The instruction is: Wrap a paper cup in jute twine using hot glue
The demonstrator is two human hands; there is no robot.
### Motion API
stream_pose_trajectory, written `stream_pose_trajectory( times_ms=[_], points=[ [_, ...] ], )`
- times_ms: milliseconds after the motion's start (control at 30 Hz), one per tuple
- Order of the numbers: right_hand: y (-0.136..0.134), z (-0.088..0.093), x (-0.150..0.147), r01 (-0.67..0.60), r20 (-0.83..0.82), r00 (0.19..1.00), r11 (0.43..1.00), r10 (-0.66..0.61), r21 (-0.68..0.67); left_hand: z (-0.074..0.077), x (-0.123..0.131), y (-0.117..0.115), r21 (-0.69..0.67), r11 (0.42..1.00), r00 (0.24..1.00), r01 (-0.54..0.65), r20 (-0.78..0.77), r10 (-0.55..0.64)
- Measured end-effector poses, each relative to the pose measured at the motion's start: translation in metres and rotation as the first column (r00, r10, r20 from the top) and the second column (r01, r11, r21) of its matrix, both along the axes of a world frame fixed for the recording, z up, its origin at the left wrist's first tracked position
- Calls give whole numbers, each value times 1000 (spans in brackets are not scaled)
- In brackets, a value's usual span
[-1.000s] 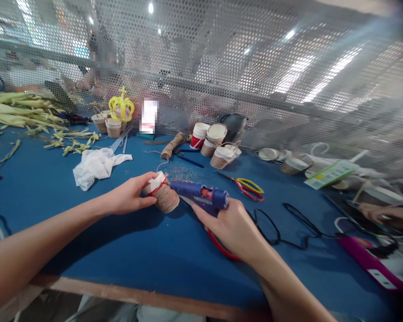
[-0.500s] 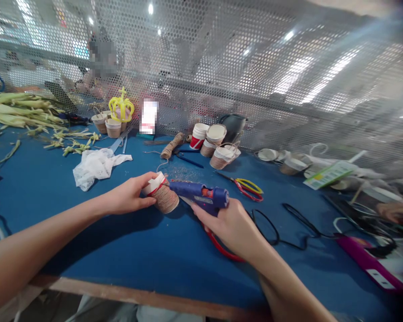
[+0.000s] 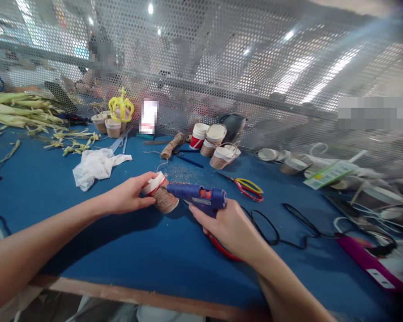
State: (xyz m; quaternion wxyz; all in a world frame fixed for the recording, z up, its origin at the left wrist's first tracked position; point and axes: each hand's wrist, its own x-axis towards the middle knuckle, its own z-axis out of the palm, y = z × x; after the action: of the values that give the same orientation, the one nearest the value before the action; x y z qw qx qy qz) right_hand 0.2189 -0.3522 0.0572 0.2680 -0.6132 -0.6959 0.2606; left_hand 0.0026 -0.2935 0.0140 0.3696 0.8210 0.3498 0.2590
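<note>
Left hand [image 3: 130,194] grasping a paper cup [image 3: 167,200] by its white-and-red rim end, between thumb and fingers; the cup, bound in twine below, is tilted above the blue table [image 3: 137,250]. Right hand [image 3: 228,223] closed round a glue gun [image 3: 196,194], nozzle at the cup's upper side near the red band; whether it touches cannot be told. A strand [image 3: 162,163] leads behind the cup towards a twine bundle [image 3: 173,145]. Good practice, in judgement: keep the cup steady, lay a thin, even bead close to the last turn, press the twine promptly, and hold the left fingertips clear of the hot nozzle.
</note>
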Motion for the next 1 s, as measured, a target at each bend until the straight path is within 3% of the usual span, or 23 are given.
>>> stream_pose_trajectory(
  times_ms=[100,300,1000],
  points=[
    [2,0,1,8,1,1000,1000,-8,24,0,1,1,-11,1000,1000,-15,-12,15],
    [0,1,-1,41,11,999,998,-41,-56,-1,1,2,4,1000,1000,9,7,-9],
    [7,2,3,31,22,999,999,-30,-24,1,0,0,-1,1000,999,-17,-42,17]
  ],
)
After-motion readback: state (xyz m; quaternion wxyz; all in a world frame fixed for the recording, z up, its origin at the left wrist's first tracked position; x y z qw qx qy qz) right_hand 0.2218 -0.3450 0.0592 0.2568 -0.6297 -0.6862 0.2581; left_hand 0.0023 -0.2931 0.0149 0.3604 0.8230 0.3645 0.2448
